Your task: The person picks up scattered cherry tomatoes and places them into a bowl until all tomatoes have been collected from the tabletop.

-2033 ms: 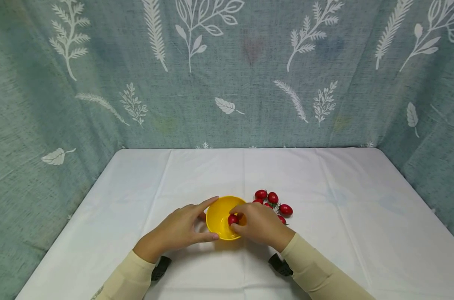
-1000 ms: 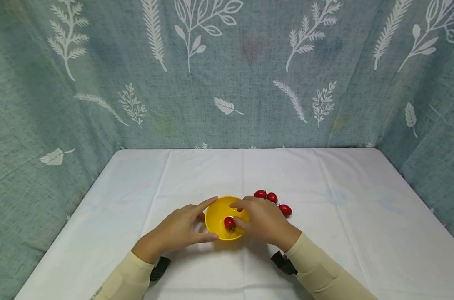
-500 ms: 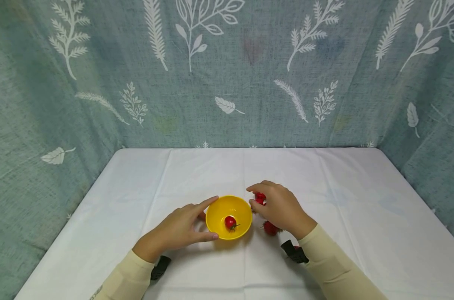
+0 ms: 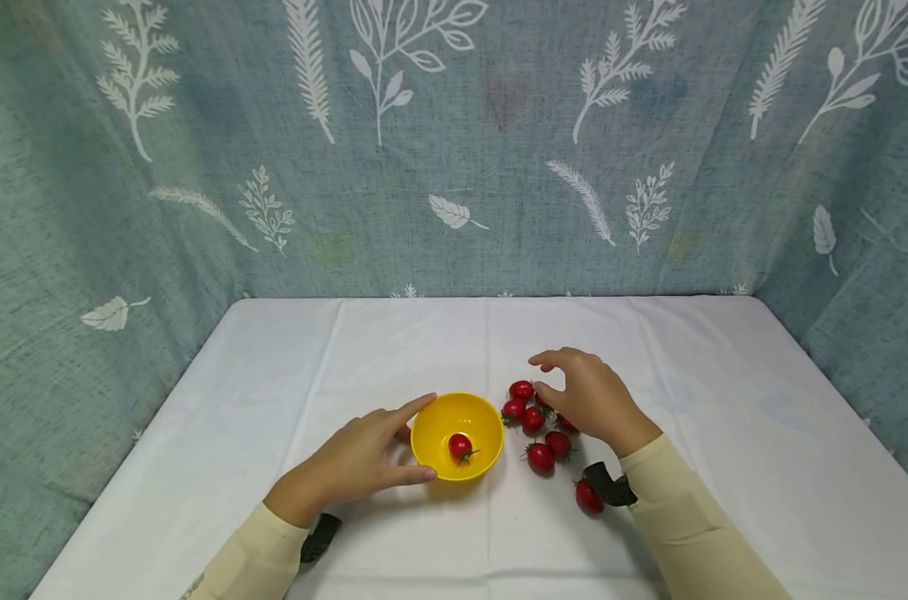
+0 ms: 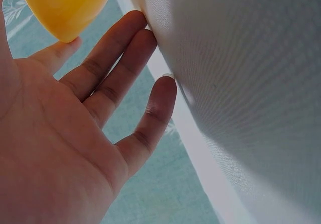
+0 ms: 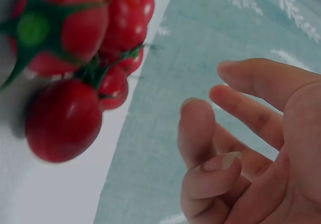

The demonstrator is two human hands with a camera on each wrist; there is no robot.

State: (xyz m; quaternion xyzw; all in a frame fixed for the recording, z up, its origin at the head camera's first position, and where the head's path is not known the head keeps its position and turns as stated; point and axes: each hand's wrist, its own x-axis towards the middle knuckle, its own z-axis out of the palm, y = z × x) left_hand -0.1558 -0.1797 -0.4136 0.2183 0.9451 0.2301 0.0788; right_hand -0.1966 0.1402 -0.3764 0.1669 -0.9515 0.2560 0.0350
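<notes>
Tomato (image 4: 459, 446) in yellow bowl (image 4: 476, 418)

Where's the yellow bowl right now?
In the head view, the yellow bowl is below centre, between the left hand touching its left side and the red tomatoes to its right.

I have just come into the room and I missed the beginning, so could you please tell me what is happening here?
A person's left hand holds a yellow bowl at its side, between thumb and index finger. One cherry tomato lies inside it. The right hand, holding nothing, is over the tomato cluster on the white tablecloth, to the right of the bowl. Another tomato lies apart, nearer the person.
</notes>
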